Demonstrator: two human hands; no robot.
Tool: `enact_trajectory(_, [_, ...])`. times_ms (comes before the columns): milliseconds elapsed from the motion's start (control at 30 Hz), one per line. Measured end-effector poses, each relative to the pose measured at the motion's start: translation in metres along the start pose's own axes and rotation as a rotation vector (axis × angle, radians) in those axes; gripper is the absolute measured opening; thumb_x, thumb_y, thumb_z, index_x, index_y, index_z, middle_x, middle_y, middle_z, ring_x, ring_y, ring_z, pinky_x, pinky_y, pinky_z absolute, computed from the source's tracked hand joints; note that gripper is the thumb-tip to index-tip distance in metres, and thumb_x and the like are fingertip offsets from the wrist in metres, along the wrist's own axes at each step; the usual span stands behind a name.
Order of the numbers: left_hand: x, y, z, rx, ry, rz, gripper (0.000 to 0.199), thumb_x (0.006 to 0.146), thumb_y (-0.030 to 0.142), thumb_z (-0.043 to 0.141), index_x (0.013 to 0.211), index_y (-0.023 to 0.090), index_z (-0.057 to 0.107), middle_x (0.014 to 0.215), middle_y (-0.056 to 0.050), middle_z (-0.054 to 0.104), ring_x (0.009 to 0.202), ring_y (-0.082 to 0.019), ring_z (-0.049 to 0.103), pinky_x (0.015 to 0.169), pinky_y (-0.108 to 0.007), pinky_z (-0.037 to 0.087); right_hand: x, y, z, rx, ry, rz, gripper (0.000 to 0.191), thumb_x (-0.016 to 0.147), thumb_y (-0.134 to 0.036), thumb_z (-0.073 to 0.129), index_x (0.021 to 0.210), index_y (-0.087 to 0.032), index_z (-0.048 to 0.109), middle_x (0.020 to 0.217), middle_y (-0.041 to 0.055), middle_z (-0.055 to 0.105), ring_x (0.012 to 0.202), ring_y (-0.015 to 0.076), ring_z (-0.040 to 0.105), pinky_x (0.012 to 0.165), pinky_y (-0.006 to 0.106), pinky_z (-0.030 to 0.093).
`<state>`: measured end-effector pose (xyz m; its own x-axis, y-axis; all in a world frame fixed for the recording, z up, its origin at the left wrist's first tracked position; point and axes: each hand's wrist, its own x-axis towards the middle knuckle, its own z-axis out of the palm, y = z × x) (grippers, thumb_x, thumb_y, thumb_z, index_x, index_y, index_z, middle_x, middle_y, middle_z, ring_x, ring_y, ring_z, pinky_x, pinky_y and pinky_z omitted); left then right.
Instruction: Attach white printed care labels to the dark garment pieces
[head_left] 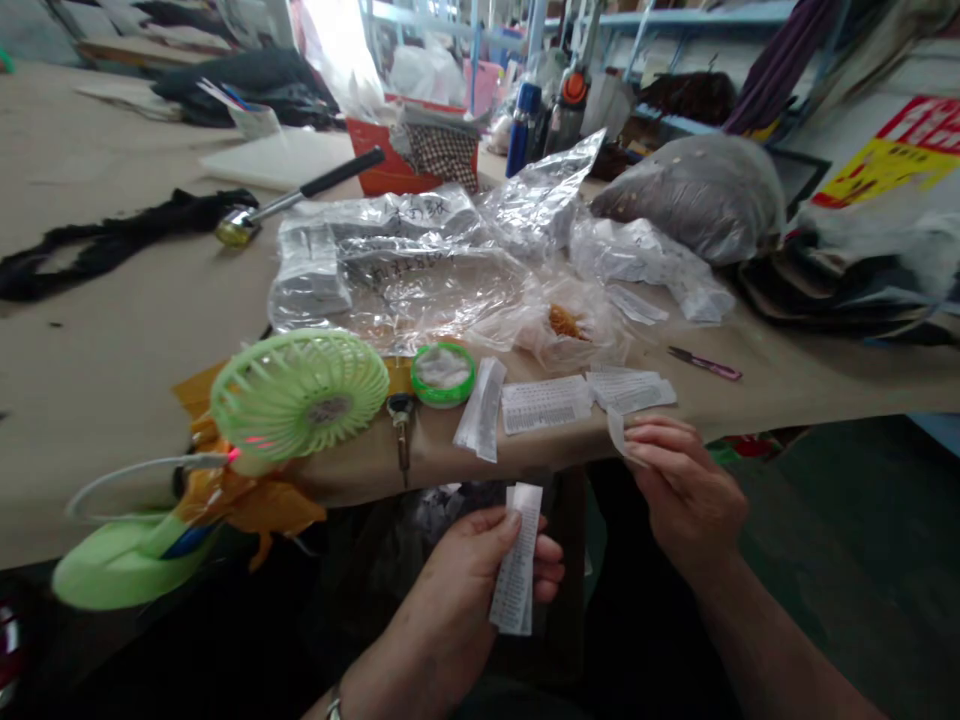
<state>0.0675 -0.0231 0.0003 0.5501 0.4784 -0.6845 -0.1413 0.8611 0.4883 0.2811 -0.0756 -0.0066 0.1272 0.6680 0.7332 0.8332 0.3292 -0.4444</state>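
My left hand is closed on a few narrow printed labels, thumb on top, below the table's front edge. My right hand pinches a small white label between thumb and fingers at the table edge. Just beyond it lie a fanned pile of printed labels and another pile. Farther left, a blank-looking stack of strips rests near the edge. A green round tub with whitish contents stands beside that stack.
A green fan with a cable and an awl-like tool are at the left. Clear plastic bags cover the middle. Thread snips lie at the right. A hammer and a blue bottle are farther back.
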Motion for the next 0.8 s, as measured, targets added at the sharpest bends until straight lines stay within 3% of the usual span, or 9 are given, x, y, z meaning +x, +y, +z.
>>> enact_trajectory(167, [-0.001,-0.001,0.000,-0.087,-0.076,0.055,0.019,0.074,0.024,0.069,0.080,0.007,0.066,0.064,-0.005,0.064,0.050,-0.009,0.057,0.048,-0.019,0.043,-0.016,-0.056,0.033,0.208,-0.296,-0.225,0.015,0.083,-0.011,0.061,0.094,-0.020,0.067,0.093,0.0049,0.068,0.101,0.0222,0.059,0.087,0.042,0.049])
enact_trajectory(367, [-0.003,-0.001,-0.006,-0.211,-0.044,0.097,0.016,0.064,0.016,0.075,0.072,0.009,0.064,0.062,0.000,0.059,0.048,-0.006,0.052,0.044,-0.015,0.036,-0.026,-0.067,0.052,0.179,-0.404,-0.313,0.014,0.088,-0.012,0.056,0.093,-0.018,0.067,0.091,0.0042,0.070,0.100,0.0194,0.061,0.094,0.041,0.045])
enact_trajectory(667, [-0.005,-0.003,-0.009,-0.244,-0.091,0.085,0.014,0.071,0.019,0.072,0.075,0.007,0.064,0.063,-0.002,0.060,0.050,-0.005,0.053,0.045,-0.014,0.038,-0.025,-0.070,0.049,0.208,-0.422,-0.315,0.016,0.086,-0.009,0.056,0.096,-0.016,0.066,0.092,0.0045,0.071,0.102,0.0202,0.061,0.097,0.041,0.044])
enact_trajectory(733, [-0.006,-0.003,-0.011,-0.209,-0.088,0.078,0.014,0.074,0.020,0.070,0.076,0.008,0.064,0.064,-0.002,0.060,0.050,-0.006,0.055,0.045,-0.015,0.040,-0.026,-0.070,0.046,0.271,-0.419,-0.255,0.021,0.083,-0.010,0.060,0.104,-0.016,0.064,0.097,0.0058,0.070,0.104,0.0213,0.059,0.097,0.041,0.044])
enact_trajectory(800, [-0.008,-0.003,-0.013,-0.149,-0.088,0.072,0.016,0.079,0.025,0.066,0.082,0.009,0.064,0.065,-0.003,0.062,0.050,-0.008,0.057,0.048,-0.018,0.044,-0.027,-0.066,0.042,0.367,-0.368,-0.066,0.027,0.082,-0.013,0.064,0.108,-0.018,0.062,0.102,0.0067,0.067,0.107,0.0222,0.057,0.096,0.040,0.044])
